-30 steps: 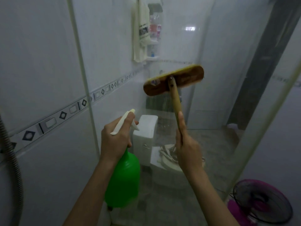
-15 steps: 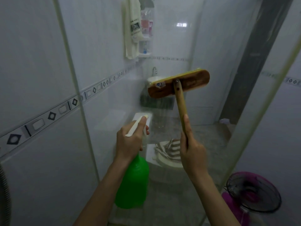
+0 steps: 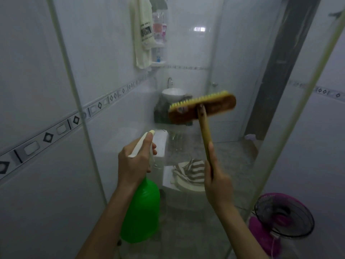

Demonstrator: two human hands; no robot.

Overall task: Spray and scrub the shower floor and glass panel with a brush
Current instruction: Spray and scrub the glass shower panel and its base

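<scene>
My left grip (image 3: pixel 134 163) is curled round the top of the green spray bottle (image 3: pixel 141 212). My right grip (image 3: pixel 217 184) is tight round the handle of the brush (image 3: pixel 202 110), whose head is up by the glass panel (image 3: pixel 233 68).

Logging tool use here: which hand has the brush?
The right hand: it grips the brush by its wooden handle. The left hand holds the green spray bottle instead.

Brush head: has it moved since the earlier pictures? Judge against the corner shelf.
Yes. The brush head has dropped farther below the corner shelf, and the washbasin now shows above its left end.
</scene>
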